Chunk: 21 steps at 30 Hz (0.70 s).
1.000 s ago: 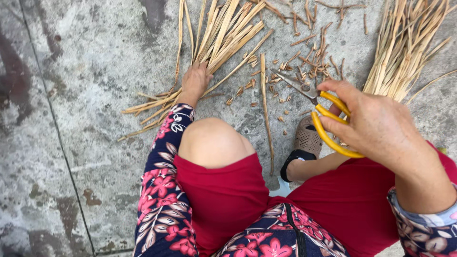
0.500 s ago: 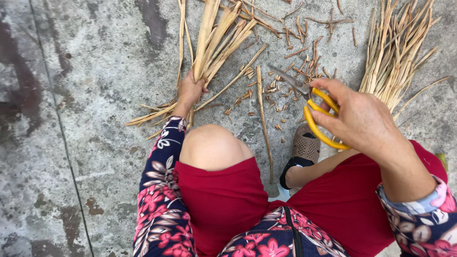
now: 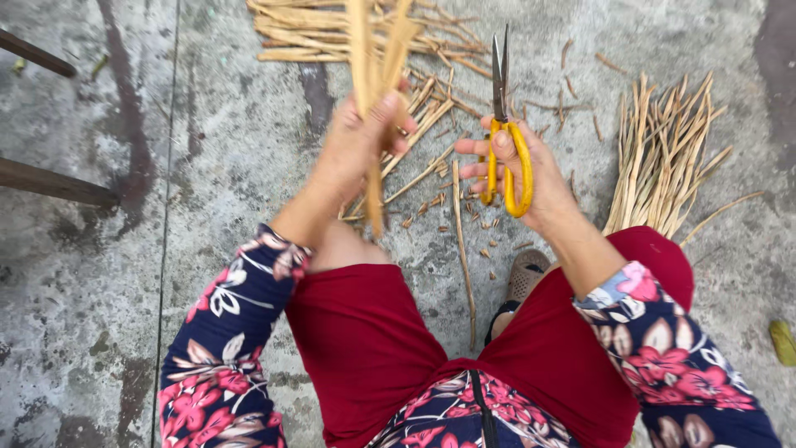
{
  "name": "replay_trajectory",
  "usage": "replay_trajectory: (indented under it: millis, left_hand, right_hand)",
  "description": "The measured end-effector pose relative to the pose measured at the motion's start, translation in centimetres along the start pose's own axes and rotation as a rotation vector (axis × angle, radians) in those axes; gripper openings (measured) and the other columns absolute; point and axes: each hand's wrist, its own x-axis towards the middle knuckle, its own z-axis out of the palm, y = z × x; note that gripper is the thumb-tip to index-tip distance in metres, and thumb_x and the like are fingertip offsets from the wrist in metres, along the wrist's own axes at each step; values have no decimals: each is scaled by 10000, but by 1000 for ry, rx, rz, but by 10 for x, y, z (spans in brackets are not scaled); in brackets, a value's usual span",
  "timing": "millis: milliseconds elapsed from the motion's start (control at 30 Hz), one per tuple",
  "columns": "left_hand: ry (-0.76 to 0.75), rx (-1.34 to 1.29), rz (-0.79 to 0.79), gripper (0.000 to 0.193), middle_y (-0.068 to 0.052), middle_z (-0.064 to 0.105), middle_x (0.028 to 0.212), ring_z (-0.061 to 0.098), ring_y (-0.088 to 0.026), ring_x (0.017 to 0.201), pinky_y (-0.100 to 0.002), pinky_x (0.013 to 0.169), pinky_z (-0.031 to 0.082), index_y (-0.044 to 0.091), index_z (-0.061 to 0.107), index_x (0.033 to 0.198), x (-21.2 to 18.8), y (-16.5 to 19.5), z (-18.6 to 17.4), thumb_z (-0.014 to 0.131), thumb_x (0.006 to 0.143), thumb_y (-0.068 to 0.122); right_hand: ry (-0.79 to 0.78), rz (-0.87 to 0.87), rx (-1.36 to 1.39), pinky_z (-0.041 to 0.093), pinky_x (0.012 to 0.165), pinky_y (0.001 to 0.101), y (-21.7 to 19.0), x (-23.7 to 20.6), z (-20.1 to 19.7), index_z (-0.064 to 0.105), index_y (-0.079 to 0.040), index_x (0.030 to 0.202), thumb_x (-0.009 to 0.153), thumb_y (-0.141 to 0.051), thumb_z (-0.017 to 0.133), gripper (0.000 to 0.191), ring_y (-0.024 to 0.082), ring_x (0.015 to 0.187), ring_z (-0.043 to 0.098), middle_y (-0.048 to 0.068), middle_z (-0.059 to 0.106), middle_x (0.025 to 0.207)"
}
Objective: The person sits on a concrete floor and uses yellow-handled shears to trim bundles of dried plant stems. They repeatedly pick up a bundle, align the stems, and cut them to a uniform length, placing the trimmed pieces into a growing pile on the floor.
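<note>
Now left hand (image 3: 356,145) grip closed round upright straw strips (image 3: 373,58); right hand (image 3: 518,170) grips yellow scissors (image 3: 504,124) just beside.

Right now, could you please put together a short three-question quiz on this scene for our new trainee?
1. True or false: the right hand holds yellow-handled scissors with the blades pointing away from the person.
2. What does the left hand hold in its grip? A) a few dried stalks B) a sandal C) nothing
3. Fill in: the fanned bundle of stalks lies on the concrete floor on the person's ____ side.

Key: 1 true; 2 A; 3 right.
</note>
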Motion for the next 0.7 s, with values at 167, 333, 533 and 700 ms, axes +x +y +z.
replay_trajectory:
  millis: [167,333,533,700]
  left_hand:
    - [-59,-3,-60,413,13,657,973,626,-90,619,-240,500,539,118,398,1390,-50,-28,96,554,1045,282]
    - [-74,110,-166,289,-60,628,785,619,-132,544,-264,488,535,33,469,1205,-52,-74,114,507,1069,285]
    - [-318,275,-249,232,-106,674,916,709,-183,713,-303,628,624,-9,547,1160,-38,-114,96,562,1010,167]
    - [-374,81,-312,478,-133,638,1145,664,-219,1038,-406,878,588,6,525,1315,-24,-93,86,683,864,19]
  right_hand:
    - [-63,-213,192,618,830,389,5,7,5,481,-4,1397,973,-475,713,675,255,1027,706,167,652,1242]
    - [59,-386,119,642,886,365,3,17,0,443,-56,1343,906,-182,793,574,215,1007,712,139,683,1193]
    - [33,-411,-202,601,848,288,18,20,6,445,-52,1380,876,-4,797,616,139,977,700,97,720,1117]
    - [35,-388,-359,585,810,269,22,10,1,452,-41,1380,900,-17,783,583,127,920,697,85,722,1059]
